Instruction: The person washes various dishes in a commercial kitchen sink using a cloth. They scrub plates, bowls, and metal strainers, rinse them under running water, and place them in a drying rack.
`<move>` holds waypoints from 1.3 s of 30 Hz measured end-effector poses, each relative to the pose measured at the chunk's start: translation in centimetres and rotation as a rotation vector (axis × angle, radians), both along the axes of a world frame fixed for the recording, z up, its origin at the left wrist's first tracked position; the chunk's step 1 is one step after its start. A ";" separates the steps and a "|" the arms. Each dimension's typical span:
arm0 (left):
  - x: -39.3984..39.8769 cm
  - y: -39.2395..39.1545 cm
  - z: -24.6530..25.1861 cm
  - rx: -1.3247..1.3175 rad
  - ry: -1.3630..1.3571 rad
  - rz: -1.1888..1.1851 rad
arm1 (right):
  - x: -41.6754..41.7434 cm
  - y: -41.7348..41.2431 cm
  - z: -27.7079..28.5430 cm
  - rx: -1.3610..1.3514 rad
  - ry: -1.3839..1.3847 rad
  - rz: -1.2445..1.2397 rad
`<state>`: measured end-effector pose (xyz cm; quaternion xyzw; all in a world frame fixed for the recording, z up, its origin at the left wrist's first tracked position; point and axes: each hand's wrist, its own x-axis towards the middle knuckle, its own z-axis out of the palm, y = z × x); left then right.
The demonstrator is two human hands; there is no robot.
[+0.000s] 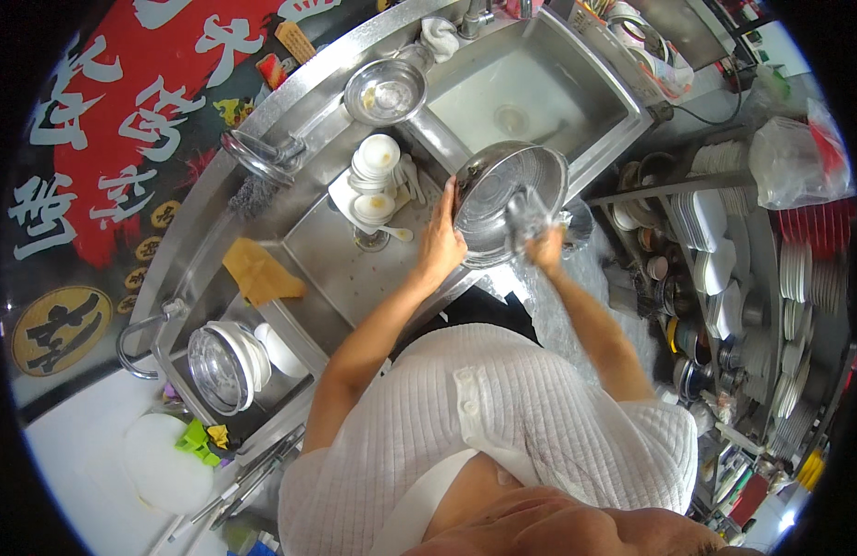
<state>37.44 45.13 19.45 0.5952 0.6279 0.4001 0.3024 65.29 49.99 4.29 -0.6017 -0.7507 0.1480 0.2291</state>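
Note:
My left hand (440, 240) holds the left rim of a large round metal basin (494, 177), which is tilted over the front edge of the sink. Blurred by motion, my right hand (544, 247) grips a grey scrubber (527, 214), seemingly steel wool, against the basin's inside. Behind the basin lies a sink compartment (498, 90) with cloudy water. To the left, stacked white bowls (377, 156) and spoons (401, 235) stand in the middle compartment. A smaller metal bowl (385, 92) rests at the back, beside the divider.
An orange-yellow cloth (262, 272) drapes over the left divider. Bowls and a glass-like lid (220, 368) sit in the left compartment. Faucets (262, 156) rise along the back. Shelves of stacked plates (713, 271) stand at the right, and a basket (633, 52) at the upper right.

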 end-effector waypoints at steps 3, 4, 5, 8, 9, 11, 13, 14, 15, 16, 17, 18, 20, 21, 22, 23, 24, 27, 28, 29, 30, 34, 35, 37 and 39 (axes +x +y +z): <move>0.2 0.8 0.7 -0.078 0.016 -0.044 | 2.4 9.9 8.9 -0.034 -0.290 0.352; 0.6 1.2 0.9 -0.132 0.018 -0.075 | 1.7 12.7 12.0 0.126 -0.309 0.419; 0.7 1.7 0.9 -0.141 0.028 -0.077 | -0.5 14.4 15.0 0.209 -0.322 0.515; 0.7 2.7 0.2 -0.114 0.080 -0.076 | -7.7 16.4 20.2 0.426 -0.345 0.953; 0.8 2.8 -0.2 -0.074 0.104 -0.081 | -9.3 16.3 20.3 0.546 -0.344 1.183; 0.2 2.4 -0.8 -0.030 0.119 -0.051 | -11.5 15.2 22.6 0.266 -0.474 1.243; -0.1 2.0 -1.0 -0.012 0.101 -0.029 | -9.6 16.1 22.2 0.195 -0.342 1.008; 0.0 2.0 -0.8 -0.044 0.050 -0.036 | -6.2 18.0 17.9 0.487 -0.206 0.897; -0.1 2.0 -0.5 -0.078 -0.001 -0.034 | -3.5 18.0 14.6 0.343 -0.132 0.745; -0.2 2.0 -0.3 -0.111 -0.052 -0.028 | -0.8 18.0 11.4 0.215 -0.046 0.589; -0.7 2.0 -0.6 -0.187 -0.089 0.008 | -1.1 14.5 10.5 0.120 -0.004 0.443; -0.6 1.9 -0.8 -0.261 -0.130 0.028 | -0.9 10.7 10.0 0.030 0.038 0.283; -0.2 1.5 -2.7 -0.259 -0.176 0.084 | -2.0 3.9 7.6 0.116 -0.130 0.006; -0.3 1.0 -4.9 -0.168 -0.192 0.106 | -2.4 1.6 4.6 0.076 -0.166 -0.181; -0.6 0.3 -7.3 -0.078 -0.208 0.137 | -2.9 -0.3 2.4 0.164 -0.199 -0.189; -1.0 -0.3 -9.2 0.011 -0.216 0.165 | -3.6 -0.4 2.8 0.140 -0.135 -0.197; -1.4 -1.0 -10.1 -0.112 -0.304 0.112 | -4.0 -0.8 3.0 0.118 -0.073 -0.218; -0.3 -2.1 -8.2 -0.596 -0.853 0.200 | -3.1 1.0 4.1 0.220 -0.023 -0.138; -0.7 -2.2 -7.7 -0.603 -0.948 0.181 | -3.9 2.5 8.5 0.004 0.025 -0.053; -1.0 -1.9 -7.3 -0.584 -0.977 0.197 | -3.1 3.7 8.7 0.129 0.001 -0.021; -1.7 -1.4 -7.2 -0.561 -1.007 0.225 | -3.0 4.8 10.0 0.119 -0.068 0.036; -5.0 1.4 -8.8 -0.322 -0.478 0.179 | -3.3 8.9 13.9 0.162 -0.183 0.373; -6.2 1.8 -11.8 -0.159 -0.098 0.165 | -4.3 10.2 13.6 0.171 -0.146 0.438; -7.0 3.9 -8.2 -0.255 -0.184 0.020 | -3.5 11.5 12.5 0.158 -0.146 0.474; -6.9 4.1 -4.5 -0.517 -0.403 -0.005 | -3.3 12.1 12.7 0.132 -0.193 0.521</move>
